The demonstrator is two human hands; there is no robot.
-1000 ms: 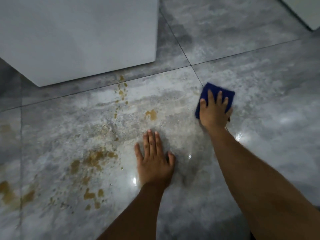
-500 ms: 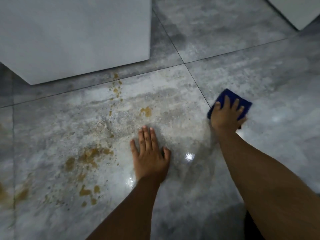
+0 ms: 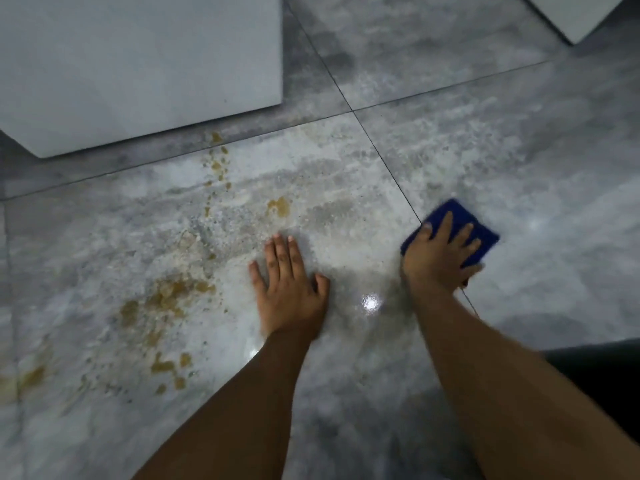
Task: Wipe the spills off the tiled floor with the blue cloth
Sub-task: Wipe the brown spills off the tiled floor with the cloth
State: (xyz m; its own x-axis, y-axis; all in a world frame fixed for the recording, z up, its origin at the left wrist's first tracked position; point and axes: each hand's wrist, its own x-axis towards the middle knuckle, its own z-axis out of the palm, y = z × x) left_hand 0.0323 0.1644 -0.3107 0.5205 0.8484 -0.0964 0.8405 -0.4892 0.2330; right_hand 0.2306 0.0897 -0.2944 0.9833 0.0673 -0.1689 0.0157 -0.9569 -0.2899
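1. Right hand (image 3: 440, 261) lies palm down on the blue cloth (image 3: 486, 245). Its fingers are spread and nearly straight, pressing the cloth flat to the tiled floor (image 3: 519, 150) rather than gripping it. The outermost finger bends a little at the cloth's near edge, and the whole hand is slightly blurred.
2. The blue cloth sits right of centre, across the dark grout line (image 3: 381, 155) that runs diagonally over the floor. Only its far corner and right side show past the fingers.
3. The left hand (image 3: 291, 289) rests flat on the floor and holds nothing. Its fingers are straight and close together, with the thumb out to the right. It is near the right hand but not touching it.
4. The brown spills (image 3: 166, 296) are thickest in a speckled patch left of the left hand.
   - A small blot (image 3: 277, 206) lies just beyond that hand's fingertips.
   - A trail of drops (image 3: 218, 162) runs up toward the white cabinet (image 3: 138, 64).
   - More blots (image 3: 169, 367) lie nearer the camera.
   - A faint smear (image 3: 31, 375) shows at the left edge.
   - All of them are well apart from the cloth.
5. The white cabinet fills the upper left, and the corner of a second white unit (image 3: 581, 12) shows at the top right. A bright glint (image 3: 370, 302) sits on the tile between the two wrists. Dark fabric (image 3: 606, 372) shows at the right edge beside the right forearm.
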